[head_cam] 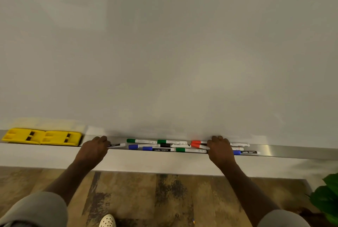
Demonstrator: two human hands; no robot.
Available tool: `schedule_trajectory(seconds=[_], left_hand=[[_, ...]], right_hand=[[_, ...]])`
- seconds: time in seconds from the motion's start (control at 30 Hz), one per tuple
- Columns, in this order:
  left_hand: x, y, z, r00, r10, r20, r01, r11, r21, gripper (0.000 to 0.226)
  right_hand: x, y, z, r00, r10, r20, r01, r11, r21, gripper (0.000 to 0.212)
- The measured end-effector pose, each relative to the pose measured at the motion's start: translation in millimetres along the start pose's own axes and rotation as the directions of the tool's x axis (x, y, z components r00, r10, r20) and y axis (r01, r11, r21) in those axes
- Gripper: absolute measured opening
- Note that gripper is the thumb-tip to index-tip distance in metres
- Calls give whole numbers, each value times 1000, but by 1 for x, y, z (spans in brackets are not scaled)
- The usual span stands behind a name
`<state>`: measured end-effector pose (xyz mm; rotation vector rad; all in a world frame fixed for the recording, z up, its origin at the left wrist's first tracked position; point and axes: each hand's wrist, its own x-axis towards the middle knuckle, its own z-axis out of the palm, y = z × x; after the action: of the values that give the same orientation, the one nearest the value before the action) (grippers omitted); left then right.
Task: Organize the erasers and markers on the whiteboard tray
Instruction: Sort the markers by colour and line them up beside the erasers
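The markers lie jumbled in the tray at lower centre, long axes along it, between both hands: left hand curled on a black-capped marker, right hand fingers down among them, grip hidden, 2 yellow erasers far left.

The tray is a narrow channel, walled behind by the whiteboard, so access is from above and the front. Two yellow erasers, set end to end, fill its left end. Loose markers, overlapping in several rows, crowd the middle between the hands. Bare metal lies open right of the last blue marker, and a small gap separates erasers from markers.
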<state>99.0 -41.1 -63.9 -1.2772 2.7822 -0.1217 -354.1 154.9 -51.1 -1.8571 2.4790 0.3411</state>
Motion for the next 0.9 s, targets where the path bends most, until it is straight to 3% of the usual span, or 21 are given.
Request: schedule_trajectory(seconds=[0.23,0.37,0.53,0.7,0.9], left_hand=[[-10,-6,-16,994,-92,-58,88,994,-67,13],[-11,0,-22,993,-92,-76,86,993,-83,12],[-18,-1,-24,991,-93,-91,86,994,-72,7],[-29,-6,-27,988,-97,-123,90,994,-63,19],[-39,-11,-30,982,-165,-95,159,985,-72,9]], right_hand=[[-11,18,-2,985,-33,-172,62,985,162,28],[-13,17,1,988,-13,-151,44,978,202,30],[-7,11,2,999,12,-35,-8,995,102,34],[-3,2,1,1000,-15,15,14,999,47,31],[-2,3,2,999,-19,-26,20,999,49,34]])
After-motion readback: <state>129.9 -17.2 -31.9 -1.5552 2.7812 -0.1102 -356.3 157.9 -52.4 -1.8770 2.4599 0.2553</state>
